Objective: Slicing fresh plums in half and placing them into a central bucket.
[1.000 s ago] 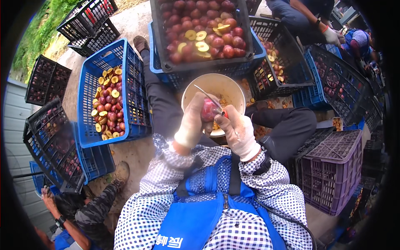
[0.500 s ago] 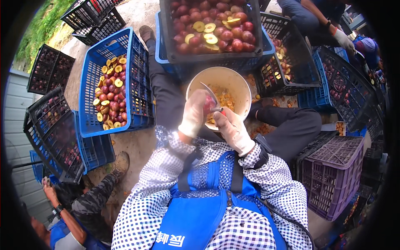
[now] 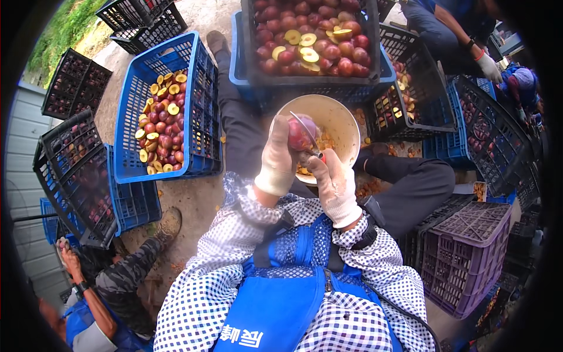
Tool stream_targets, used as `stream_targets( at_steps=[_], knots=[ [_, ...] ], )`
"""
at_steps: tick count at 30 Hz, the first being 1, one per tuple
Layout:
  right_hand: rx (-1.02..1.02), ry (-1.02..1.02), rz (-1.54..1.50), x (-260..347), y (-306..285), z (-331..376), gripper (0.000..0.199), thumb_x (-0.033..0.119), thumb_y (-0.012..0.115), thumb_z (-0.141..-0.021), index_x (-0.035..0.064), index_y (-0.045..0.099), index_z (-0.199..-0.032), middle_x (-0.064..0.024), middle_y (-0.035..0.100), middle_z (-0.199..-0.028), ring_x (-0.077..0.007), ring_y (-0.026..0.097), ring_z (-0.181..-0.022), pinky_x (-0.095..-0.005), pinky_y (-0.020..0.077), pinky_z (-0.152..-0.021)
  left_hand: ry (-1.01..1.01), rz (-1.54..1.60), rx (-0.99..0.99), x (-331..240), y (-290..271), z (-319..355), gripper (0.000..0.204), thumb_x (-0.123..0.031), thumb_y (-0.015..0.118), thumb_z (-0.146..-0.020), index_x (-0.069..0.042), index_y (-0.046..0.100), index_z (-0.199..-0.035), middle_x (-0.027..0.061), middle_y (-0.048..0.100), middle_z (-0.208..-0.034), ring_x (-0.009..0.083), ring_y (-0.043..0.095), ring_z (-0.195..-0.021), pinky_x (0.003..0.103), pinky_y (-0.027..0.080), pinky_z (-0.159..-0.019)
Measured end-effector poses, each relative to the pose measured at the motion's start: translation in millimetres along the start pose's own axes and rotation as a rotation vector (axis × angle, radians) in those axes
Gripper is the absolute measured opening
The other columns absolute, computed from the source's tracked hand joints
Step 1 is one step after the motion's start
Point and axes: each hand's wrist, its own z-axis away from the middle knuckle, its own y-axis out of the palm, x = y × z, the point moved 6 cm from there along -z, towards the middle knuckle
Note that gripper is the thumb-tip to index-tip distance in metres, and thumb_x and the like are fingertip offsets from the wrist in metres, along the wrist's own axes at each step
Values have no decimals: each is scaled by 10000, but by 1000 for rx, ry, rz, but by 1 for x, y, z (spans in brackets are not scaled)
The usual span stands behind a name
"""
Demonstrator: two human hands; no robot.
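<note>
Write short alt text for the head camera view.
Gloved left hand holds a red plum over a cream bowl while the right hand cuts it with a knife. Blue and black crates of plums surround the seated person.

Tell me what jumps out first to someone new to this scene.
At centre, two gloved hands work over a cream bowl: the left hand holds a red plum, the right hand a small knife. A blue crate of whole and halved plums sits left.
</note>
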Motion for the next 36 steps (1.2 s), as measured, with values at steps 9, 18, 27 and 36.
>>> stream_targets(
  at_steps=[9,18,27,36],
  knots=[
    [37,19,79,-25,22,5,254,255,633,-953,10,579,-917,-203,648,-748,-384,652,-707,-435,496,-641,201,-430,48,-9,-13,-2,623,-612,481,-961,-35,586,-1170,67,646,-978,125,609,-694,222,483,-580],
    [106,26,-371,-19,19,-5,194,182,612,-949,16,632,-1048,-144,661,-811,-277,664,-749,-377,510,-663,166,-577,236,-34,14,6,494,-445,644,-887,-23,592,-1139,68,646,-1026,178,640,-864,313,520,-737],
    [218,164,-589,-42,23,3,209,180,557,-981,12,600,-1097,-48,660,-926,-127,605,-820,-288,485,-729,-31,-179,161,-18,21,8,550,-209,751,-779,22,535,-1229,89,660,-1064,155,631,-930,294,515,-849],
    [165,155,-687,-54,31,6,241,132,567,-965,-3,602,-1162,-59,657,-1012,-120,607,-961,-273,480,-833,-84,-167,174,-5,15,4,490,-225,728,-772,-15,565,-1184,65,649,-1038,161,631,-909,293,505,-831]
  ],
)
